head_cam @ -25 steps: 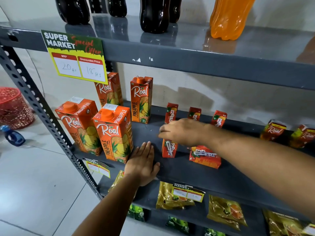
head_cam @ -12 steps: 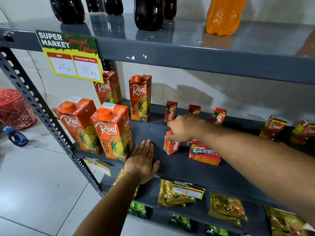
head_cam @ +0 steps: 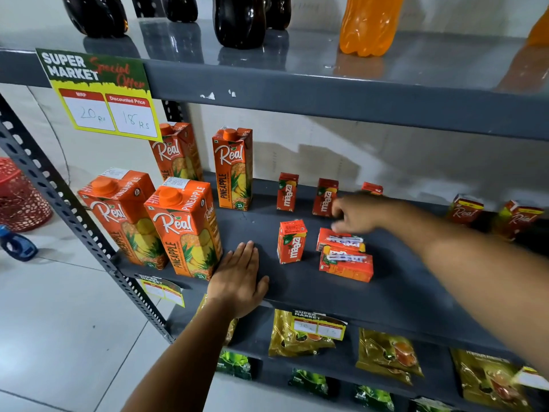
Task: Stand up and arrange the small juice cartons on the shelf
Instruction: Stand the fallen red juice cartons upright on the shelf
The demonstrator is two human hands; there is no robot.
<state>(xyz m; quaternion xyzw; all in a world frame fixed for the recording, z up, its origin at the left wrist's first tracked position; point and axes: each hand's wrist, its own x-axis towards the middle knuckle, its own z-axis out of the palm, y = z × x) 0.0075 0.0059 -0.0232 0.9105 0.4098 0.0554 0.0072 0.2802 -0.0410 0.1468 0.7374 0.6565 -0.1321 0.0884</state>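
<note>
Small red Maaza juice cartons stand on the grey middle shelf (head_cam: 395, 289). One upright carton (head_cam: 291, 241) stands alone at the front. Two more upright cartons (head_cam: 287, 192) (head_cam: 324, 197) stand at the back, and a third (head_cam: 372, 188) peeks out behind my right hand. Two cartons lie flat, one (head_cam: 338, 239) behind the other (head_cam: 346, 264). My right hand (head_cam: 356, 214) hovers just above the flat ones, fingers loosely curled, holding nothing. My left hand (head_cam: 237, 278) rests flat and open on the shelf's front edge.
Four tall Real pineapple cartons (head_cam: 184, 227) stand at the shelf's left. Small Real cartons (head_cam: 465, 209) sit far right. Bottles line the top shelf (head_cam: 326, 75); gold pouches (head_cam: 386, 355) fill the shelf below. A red basket (head_cam: 17, 197) and a blue bottle (head_cam: 16, 243) are on the floor.
My right hand set the front carton upright, let go of it and moved right, over the flat cartons. My left hand stayed put.
</note>
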